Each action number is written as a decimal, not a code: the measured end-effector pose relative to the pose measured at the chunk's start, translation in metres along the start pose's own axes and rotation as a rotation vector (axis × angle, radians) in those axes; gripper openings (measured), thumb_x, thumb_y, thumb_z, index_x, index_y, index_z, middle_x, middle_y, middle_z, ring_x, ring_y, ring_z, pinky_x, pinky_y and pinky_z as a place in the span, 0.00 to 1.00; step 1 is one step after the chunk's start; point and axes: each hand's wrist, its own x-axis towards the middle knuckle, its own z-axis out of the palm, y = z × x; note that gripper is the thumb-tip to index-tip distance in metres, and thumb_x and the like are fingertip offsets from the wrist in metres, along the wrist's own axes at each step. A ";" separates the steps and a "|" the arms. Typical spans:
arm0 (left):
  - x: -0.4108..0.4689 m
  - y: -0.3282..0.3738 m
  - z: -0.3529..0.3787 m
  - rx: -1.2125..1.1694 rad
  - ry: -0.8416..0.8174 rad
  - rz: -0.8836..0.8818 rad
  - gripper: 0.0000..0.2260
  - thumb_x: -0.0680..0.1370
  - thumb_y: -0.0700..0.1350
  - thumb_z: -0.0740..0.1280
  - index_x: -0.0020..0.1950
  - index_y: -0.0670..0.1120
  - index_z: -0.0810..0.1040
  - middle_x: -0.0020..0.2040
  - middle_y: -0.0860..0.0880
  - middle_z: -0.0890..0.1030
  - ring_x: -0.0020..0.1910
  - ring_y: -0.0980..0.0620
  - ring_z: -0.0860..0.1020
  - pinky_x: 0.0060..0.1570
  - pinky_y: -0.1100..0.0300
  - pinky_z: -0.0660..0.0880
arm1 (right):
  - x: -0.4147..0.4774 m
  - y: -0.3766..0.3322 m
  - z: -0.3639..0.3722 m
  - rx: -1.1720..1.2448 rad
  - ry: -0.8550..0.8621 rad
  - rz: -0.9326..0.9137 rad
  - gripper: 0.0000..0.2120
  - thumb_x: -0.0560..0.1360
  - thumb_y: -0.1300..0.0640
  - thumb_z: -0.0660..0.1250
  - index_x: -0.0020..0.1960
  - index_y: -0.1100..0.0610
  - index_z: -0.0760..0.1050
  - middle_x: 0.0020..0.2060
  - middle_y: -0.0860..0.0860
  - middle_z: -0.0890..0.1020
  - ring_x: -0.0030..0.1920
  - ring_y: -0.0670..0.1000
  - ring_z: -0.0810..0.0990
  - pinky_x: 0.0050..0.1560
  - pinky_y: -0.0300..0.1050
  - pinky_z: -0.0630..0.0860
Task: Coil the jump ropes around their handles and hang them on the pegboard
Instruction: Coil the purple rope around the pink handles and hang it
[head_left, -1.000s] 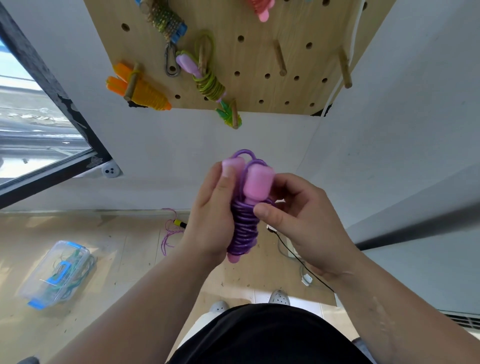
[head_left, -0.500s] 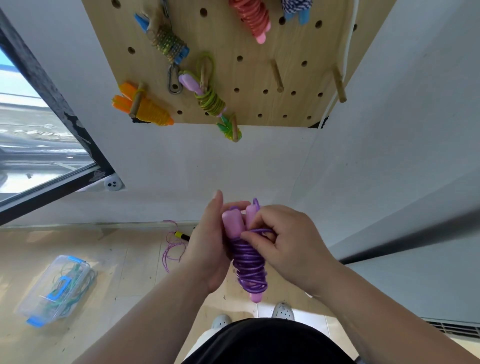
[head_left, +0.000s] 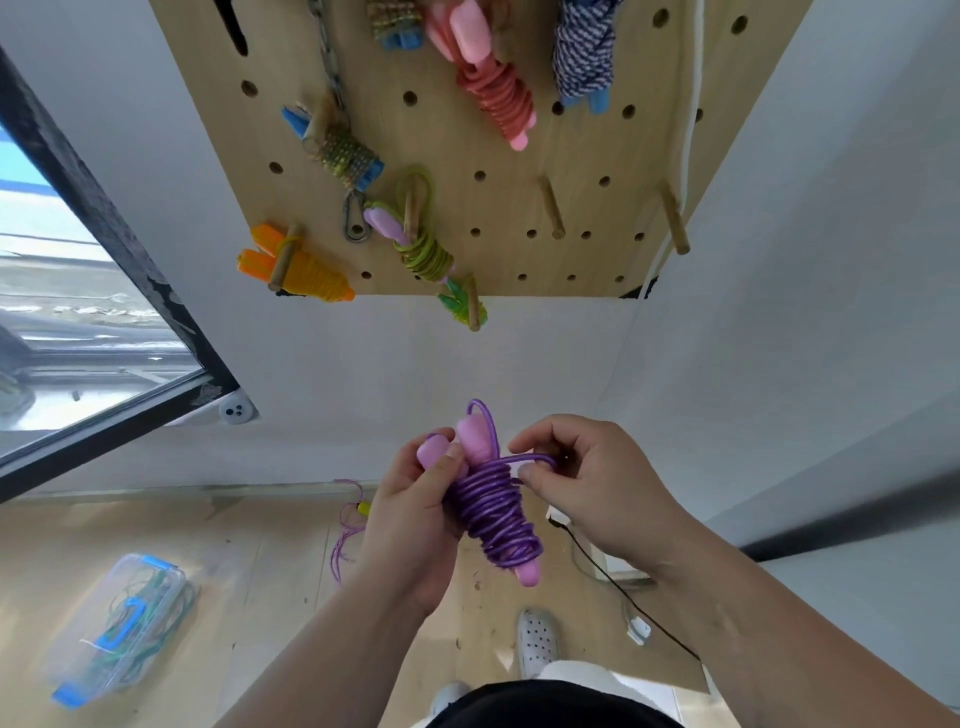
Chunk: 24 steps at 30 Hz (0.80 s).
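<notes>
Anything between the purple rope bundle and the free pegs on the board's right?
Nothing visible: only bare wall lies between the purple rope bundle and the free pegs on the pegboard.

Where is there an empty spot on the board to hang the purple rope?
The middle peg and right peg, low on the pegboard, are bare, below the pink rope and blue-and-white rope. The left, around the green rope and orange rope, is crowded.
</notes>
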 end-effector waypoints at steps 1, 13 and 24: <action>0.003 -0.001 0.004 -0.002 0.002 -0.006 0.11 0.80 0.42 0.67 0.61 0.39 0.77 0.50 0.42 0.81 0.45 0.44 0.79 0.40 0.51 0.78 | 0.005 0.004 -0.003 -0.079 0.025 0.015 0.10 0.75 0.61 0.73 0.43 0.45 0.83 0.37 0.41 0.83 0.38 0.41 0.80 0.40 0.32 0.74; 0.074 0.005 0.063 0.589 -0.030 0.171 0.31 0.77 0.29 0.64 0.66 0.64 0.71 0.54 0.49 0.82 0.48 0.52 0.82 0.51 0.56 0.78 | 0.090 0.046 -0.076 0.038 -0.215 0.034 0.04 0.78 0.57 0.71 0.45 0.52 0.84 0.41 0.47 0.85 0.44 0.48 0.84 0.52 0.47 0.82; 0.138 0.052 0.126 1.241 0.042 0.855 0.06 0.75 0.48 0.73 0.45 0.46 0.85 0.57 0.53 0.83 0.57 0.60 0.79 0.55 0.68 0.75 | 0.174 0.036 -0.119 0.163 -0.049 -0.225 0.04 0.74 0.57 0.76 0.45 0.49 0.84 0.37 0.44 0.83 0.39 0.48 0.83 0.35 0.35 0.78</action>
